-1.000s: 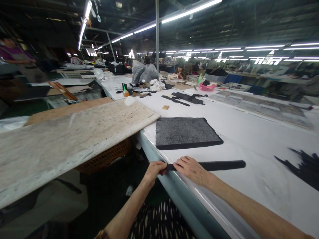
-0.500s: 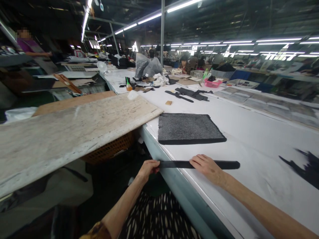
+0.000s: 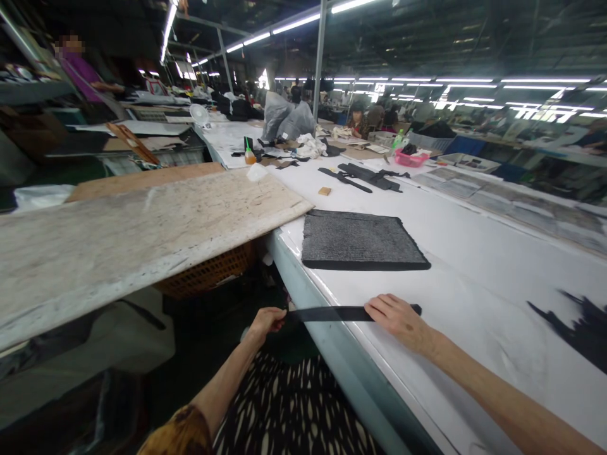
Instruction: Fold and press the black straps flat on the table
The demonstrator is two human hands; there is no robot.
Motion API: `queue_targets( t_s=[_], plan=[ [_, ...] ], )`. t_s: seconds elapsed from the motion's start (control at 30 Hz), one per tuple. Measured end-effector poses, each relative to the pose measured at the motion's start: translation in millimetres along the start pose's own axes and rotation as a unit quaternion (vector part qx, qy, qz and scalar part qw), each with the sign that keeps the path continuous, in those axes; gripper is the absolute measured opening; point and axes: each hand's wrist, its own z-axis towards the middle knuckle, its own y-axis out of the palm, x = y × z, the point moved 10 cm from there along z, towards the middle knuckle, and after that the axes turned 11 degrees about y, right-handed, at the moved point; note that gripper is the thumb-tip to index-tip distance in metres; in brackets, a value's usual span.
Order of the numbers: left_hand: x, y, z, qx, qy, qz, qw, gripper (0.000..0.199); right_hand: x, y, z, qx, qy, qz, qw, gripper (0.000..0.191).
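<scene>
A black fabric strip (image 3: 332,313) runs level across the edge of the white table (image 3: 474,347). My left hand (image 3: 269,321) pinches its left end, out past the table's edge. Over the strip's right part lies my right hand (image 3: 394,319), fingers together and pressed down on it, with a short end sticking out beyond the hand. The part under my right palm is hidden. Just behind the strip rests a stack of dark grey fabric pieces (image 3: 363,240), flat on the table with a black front edge.
A worn board (image 3: 142,246) juts in from the left, above an orange plastic crate (image 3: 208,272). Black scraps (image 3: 578,325) lie at right. Further back are a small tan block (image 3: 325,191), more black strips (image 3: 370,177), a glue bottle (image 3: 249,153) and a pink basket (image 3: 410,158).
My left hand has moved left, drawing the strip along with it. Less of the strip now shows to the right of my right hand, which has stayed nearly in place.
</scene>
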Motion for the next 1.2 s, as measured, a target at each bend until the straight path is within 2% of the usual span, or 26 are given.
queue_targets(
  t_s=[0.23,0.33,0.43,0.5,0.57,0.63,0.67,0.7,0.73,0.8,0.87,0.97,1.2],
  plan=[
    [-47,-32.7,-1,0.062,-0.046,0.030,0.997,0.025,-44,12,41,-0.032,-0.065,-0.005,0.997,0.022],
    [-59,-43.9,-8,0.074,-0.060,0.032,0.995,0.017,-50,12,48,-0.025,-0.071,0.000,0.997,0.022],
    [-54,-54.2,-14,0.095,-0.047,0.038,0.994,0.016,-49,11,48,-0.012,-0.064,0.005,0.998,0.020],
    [-35,-51.5,-15,0.099,-0.015,0.043,0.994,0.015,-48,10,47,-0.007,-0.064,0.007,0.998,0.018],
    [-5,-33.3,-18,0.077,0.035,0.039,0.996,0.017,-48,10,47,-0.005,-0.066,0.007,0.998,0.018],
    [34,1.7,-25,0.017,0.099,0.027,0.995,0.025,-49,10,47,-0.004,-0.069,0.004,0.998,0.017],
    [55,23.8,-31,-0.028,0.135,0.022,0.990,0.028,-49,10,47,-0.004,-0.070,0.002,0.998,0.017],
    [79,50.1,-40,-0.094,0.195,0.030,0.976,0.031,-50,10,47,-0.005,-0.070,0.000,0.998,0.016],
    [95,73.8,-51,-0.153,0.226,0.042,0.961,0.032,-50,10,48,-0.005,-0.070,-0.002,0.998,0.016],
    [107,102.4,-64,-0.205,0.220,0.048,0.953,0.033,-50,11,48,-0.004,-0.068,-0.003,0.998,0.016],
    [106,113.3,-69,-0.211,0.183,0.029,0.960,0.032,-49,11,47,0.000,-0.064,-0.002,0.998,0.016],
    [100,115.5,-68,-0.205,0.155,-0.004,0.966,0.030,-39,10,42,0.006,-0.047,0.001,0.999,0.019],
    [95,118.8,-65,-0.221,0.125,-0.024,0.967,0.029,6,2,4,0.010,0.020,0.035,0.999,0.022]
  ],
)
